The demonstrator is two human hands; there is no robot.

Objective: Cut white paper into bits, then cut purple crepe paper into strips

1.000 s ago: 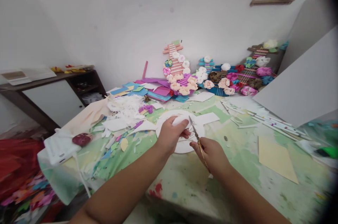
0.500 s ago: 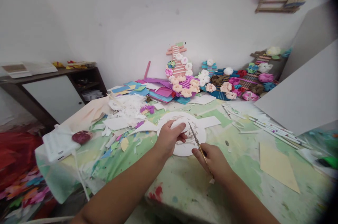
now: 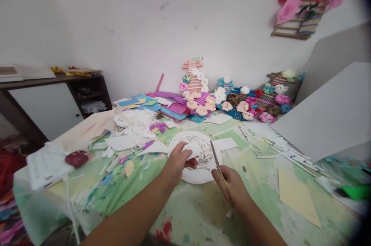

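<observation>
My left hand (image 3: 176,163) grips a small white rounded piece (image 3: 193,149) between thumb and fingers, over a white round disc (image 3: 199,178). Narrow white scraps (image 3: 204,157) are heaped on the disc's middle. In my right hand (image 3: 232,184) is a slim knife-like tool (image 3: 215,153) with a pointed grey metal blade and a brass-coloured handle; its exact kind is unclear. The blade points up and away at the disc's right side, apart from the white piece. Part of that piece is hidden by my left fingers.
Shredded white paper (image 3: 135,122) and coloured sheets (image 3: 171,106) lie at the back left. Flower-decorated stick crafts (image 3: 199,87) lean on the wall. At right are thin white sticks (image 3: 292,155), a cream card (image 3: 297,197) and a large white board (image 3: 315,114). A white box with a cord (image 3: 49,168) stands at left.
The blade has drawn back from the white piece, opening a gap between my hands. My left hand has tilted the piece. The camera view has shifted, so the scene sits lower and further left.
</observation>
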